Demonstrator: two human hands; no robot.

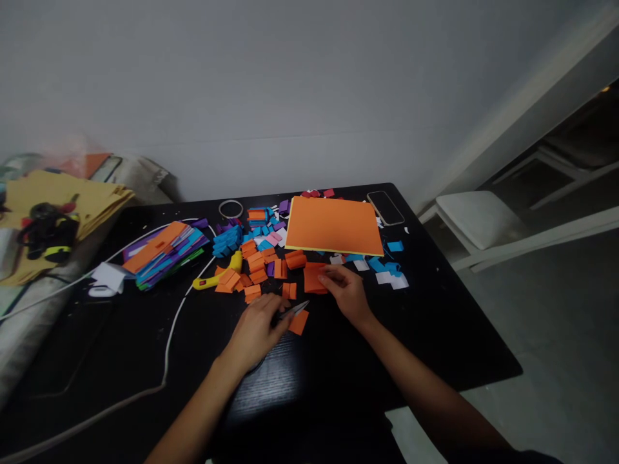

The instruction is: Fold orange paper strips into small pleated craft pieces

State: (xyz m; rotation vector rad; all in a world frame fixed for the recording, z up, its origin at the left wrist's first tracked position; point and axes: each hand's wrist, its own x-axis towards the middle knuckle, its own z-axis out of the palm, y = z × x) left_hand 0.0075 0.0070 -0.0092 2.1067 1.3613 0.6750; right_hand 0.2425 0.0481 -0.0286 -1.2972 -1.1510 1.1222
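Observation:
My left hand [258,325] is closed around a pair of scissors [300,307] over the middle of the black table. Their pointed blades stick out to the right, and the handles are mostly hidden under the hand. Just below the blades lies a small orange paper piece [300,323]. With fingertips pinched on its right edge, my right hand [347,293] holds an orange paper square [313,278]. Folded orange paper pieces [257,263] are scattered beyond my left hand, beside a yellow-handled tool [235,263].
An orange sheet [333,225] on a yellow one lies at the back, near a phone [385,207]. Blue folded pieces [227,241] and a stack of coloured paper strips [164,251] are to the left. A white cable [168,348] crosses the black table [435,328].

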